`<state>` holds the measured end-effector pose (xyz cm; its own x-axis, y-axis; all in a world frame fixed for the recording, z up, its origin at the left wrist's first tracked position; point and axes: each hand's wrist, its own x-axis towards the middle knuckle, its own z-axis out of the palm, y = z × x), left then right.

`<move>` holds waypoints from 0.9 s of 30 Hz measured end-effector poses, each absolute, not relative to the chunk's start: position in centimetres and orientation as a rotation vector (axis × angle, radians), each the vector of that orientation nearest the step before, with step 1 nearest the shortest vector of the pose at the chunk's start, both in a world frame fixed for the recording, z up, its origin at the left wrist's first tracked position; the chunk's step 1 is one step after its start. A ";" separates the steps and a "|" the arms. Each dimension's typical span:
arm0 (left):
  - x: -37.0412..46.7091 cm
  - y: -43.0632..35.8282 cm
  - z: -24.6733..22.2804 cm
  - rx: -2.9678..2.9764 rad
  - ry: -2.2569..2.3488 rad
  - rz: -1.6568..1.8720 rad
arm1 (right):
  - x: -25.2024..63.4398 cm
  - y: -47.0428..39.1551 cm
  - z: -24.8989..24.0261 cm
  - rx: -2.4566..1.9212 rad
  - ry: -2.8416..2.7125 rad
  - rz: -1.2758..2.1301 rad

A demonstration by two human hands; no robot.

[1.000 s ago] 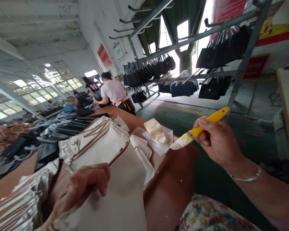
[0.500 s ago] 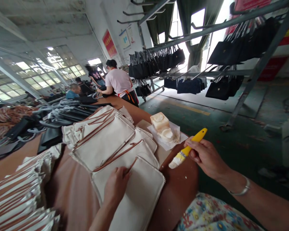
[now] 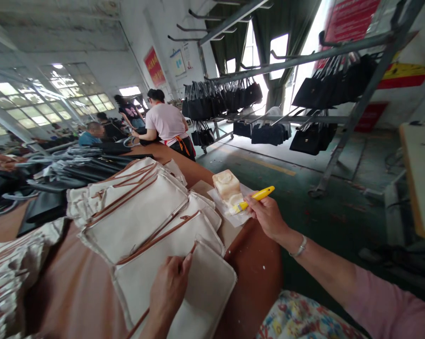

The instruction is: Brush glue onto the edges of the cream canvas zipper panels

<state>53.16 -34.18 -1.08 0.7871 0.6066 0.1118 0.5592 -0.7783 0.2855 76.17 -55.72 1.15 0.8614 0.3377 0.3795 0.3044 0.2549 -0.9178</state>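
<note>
My right hand (image 3: 267, 217) is closed round the yellow handle of a paintbrush (image 3: 258, 194). The brush's bristle end is at the open mouth of a cut-down plastic container (image 3: 226, 184), stained with white paste, which rests on a pale sheet (image 3: 246, 217). My left hand (image 3: 170, 286) lies over the nearest white bag piece (image 3: 208, 282), thumb and fingers pinched on its brown-trimmed edge. Beneath and beyond it, more white bag pieces (image 3: 138, 212) with brown trim overlap in a fanned pile.
The brown table (image 3: 81, 278) holds another stack of white pieces (image 3: 7, 278) at left and black bags (image 3: 81, 174) farther back. A metal rack (image 3: 354, 113) with hanging black bags stands beyond. A co-worker in a pink top (image 3: 166, 122) stands at the table's far end.
My right hand has carried the brush from over the table's edge to the paste container. My left hand keeps its pinch on the bag piece. The view has swung slightly right.
</note>
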 end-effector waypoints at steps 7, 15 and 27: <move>55.0 -34.6 -0.9 2.843 0.892 -0.012 | 83.7 -54.2 0.2 -1.800 -0.834 -0.241; 54.8 -36.5 2.3 2.861 0.958 0.000 | 84.7 -53.5 -1.1 -1.817 -0.961 -0.269; 55.4 -35.2 0.1 2.224 0.869 0.303 | 81.0 -59.4 -1.1 -1.620 -1.351 -0.310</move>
